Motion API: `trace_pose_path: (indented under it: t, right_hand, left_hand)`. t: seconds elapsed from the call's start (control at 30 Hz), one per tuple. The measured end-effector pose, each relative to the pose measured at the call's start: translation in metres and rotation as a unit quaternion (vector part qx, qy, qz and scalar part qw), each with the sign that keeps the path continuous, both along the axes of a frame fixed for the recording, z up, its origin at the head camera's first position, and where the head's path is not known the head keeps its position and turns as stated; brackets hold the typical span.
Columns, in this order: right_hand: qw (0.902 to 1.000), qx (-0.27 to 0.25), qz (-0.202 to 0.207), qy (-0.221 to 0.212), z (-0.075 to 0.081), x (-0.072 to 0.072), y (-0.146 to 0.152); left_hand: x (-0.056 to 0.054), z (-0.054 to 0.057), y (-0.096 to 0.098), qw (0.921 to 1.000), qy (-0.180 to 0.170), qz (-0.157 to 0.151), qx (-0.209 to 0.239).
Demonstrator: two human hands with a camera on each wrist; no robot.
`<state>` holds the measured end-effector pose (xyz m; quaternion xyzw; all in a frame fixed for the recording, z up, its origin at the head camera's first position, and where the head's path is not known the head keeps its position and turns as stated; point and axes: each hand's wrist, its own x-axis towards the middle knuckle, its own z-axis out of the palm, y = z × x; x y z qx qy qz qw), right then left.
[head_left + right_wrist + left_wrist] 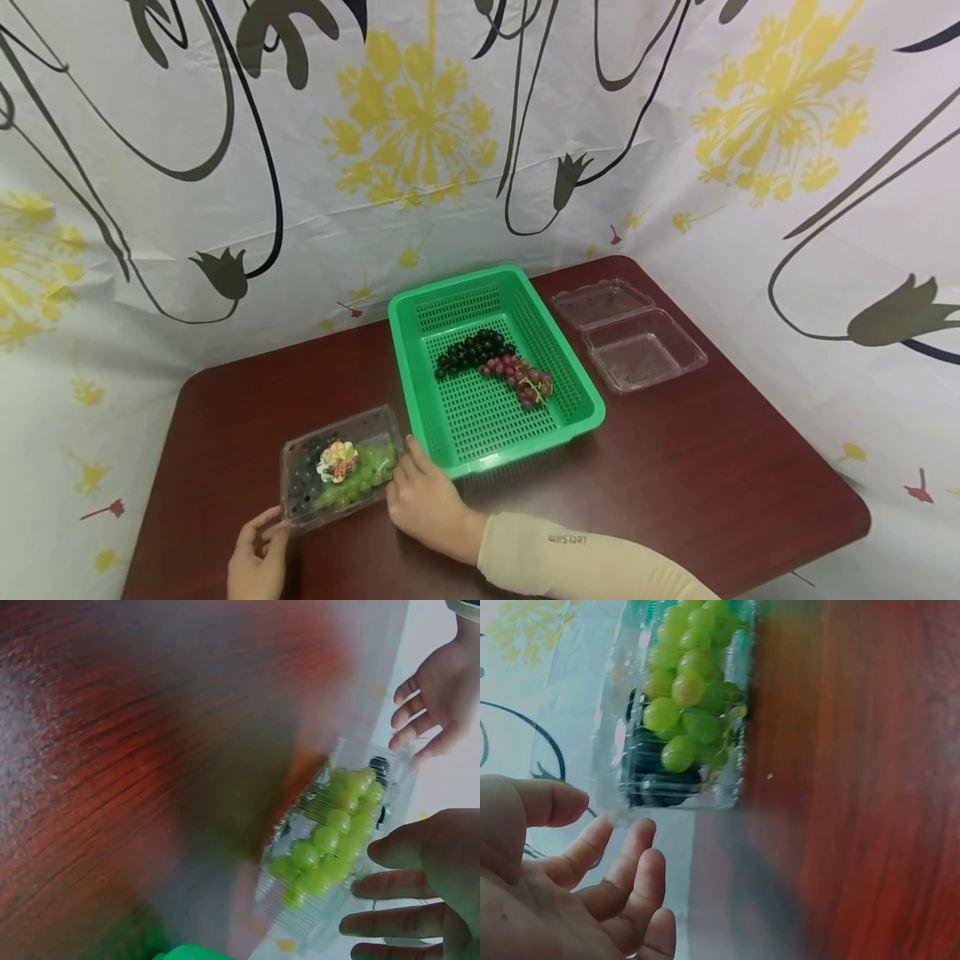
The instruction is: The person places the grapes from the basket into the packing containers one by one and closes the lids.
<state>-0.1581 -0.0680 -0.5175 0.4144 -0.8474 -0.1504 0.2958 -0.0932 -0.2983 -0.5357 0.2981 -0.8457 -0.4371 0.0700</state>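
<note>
A clear plastic clamshell box point(367, 426) with a round fruit sticker point(337, 462) holds green grapes point(365, 477) and dark grapes point(302, 485). Its lid is down. At the near left corner is my left hand point(258, 552), fingertips and thumb right at the rim. My right hand point(427, 500) is at the box's right end, beside the basket corner. In the right wrist view, the right fingers point(397, 921) extend fairly straight along the box, and the left hand point(442, 694) has its fingers spread at the far corner.
A green plastic basket point(491, 461) stands mid-table with a black grape bunch point(476, 350) and a red grape bunch point(521, 377) inside. Farther right lies an opened clear clamshell point(645, 350). Patterned cloth point(465, 233) hangs around the dark red table point(675, 467).
</note>
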Motion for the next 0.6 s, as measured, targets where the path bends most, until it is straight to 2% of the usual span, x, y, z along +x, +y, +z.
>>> trace_pose_path:
  t: [0.17,0.33,0.5,0.6]
  right_hand:
    - [0.9996,-0.028,0.002,-0.006,0.015,-0.002,0.002]
    - [0.9980,-0.061,0.013,-0.012,0.033,-0.006,0.006]
    - [0.9956,-0.091,0.017,-0.005,0.046,-0.011,0.011]
    - [0.9935,-0.114,0.009,-0.002,0.052,-0.015,0.015]
  left_hand:
    - [0.003,0.008,0.002,0.9987,0.010,0.009,-0.048]
    - [0.007,0.018,0.009,0.9942,0.041,0.031,-0.095]
    - [0.005,0.031,0.017,0.9940,0.056,0.049,-0.081]
    - [0.003,0.039,0.024,0.9932,0.076,0.046,-0.076]
